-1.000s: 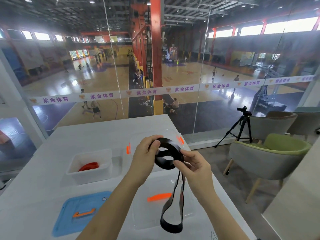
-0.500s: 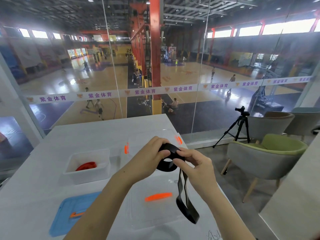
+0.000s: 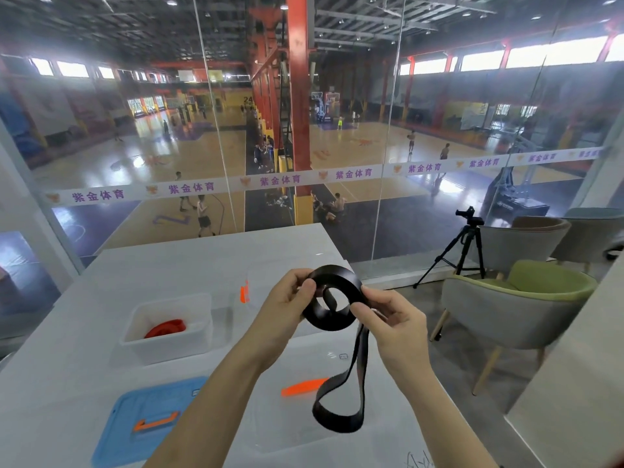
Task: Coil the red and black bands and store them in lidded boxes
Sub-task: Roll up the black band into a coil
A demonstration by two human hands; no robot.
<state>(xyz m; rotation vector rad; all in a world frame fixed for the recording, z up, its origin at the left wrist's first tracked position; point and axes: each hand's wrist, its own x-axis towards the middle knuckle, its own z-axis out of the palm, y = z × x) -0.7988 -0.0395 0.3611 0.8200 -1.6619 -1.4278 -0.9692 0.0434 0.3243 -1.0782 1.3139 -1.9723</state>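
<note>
A black band [image 3: 332, 300] is partly rolled into a coil held above the white table [image 3: 189, 265]. My left hand [image 3: 287, 298] pinches the coil's left side and my right hand [image 3: 388, 315] grips its right side. The band's loose end hangs down in a loop over a clear lid with an orange handle [image 3: 304, 386]. A red band [image 3: 165, 328] lies coiled inside an open white box [image 3: 169, 327] at the left. A second clear box with orange clips [image 3: 243, 293] stands behind my hands, mostly hidden.
A blue lid with an orange handle [image 3: 148, 423] lies flat at the near left. A glass wall runs along the table's far edge. Right of the table stand a green-cushioned chair [image 3: 513, 309], a camera tripod [image 3: 466, 251] and more chairs.
The coil has grown larger as both hands kept rolling it. The hanging loop swung right, then came back under my right hand. The view has shifted slightly.
</note>
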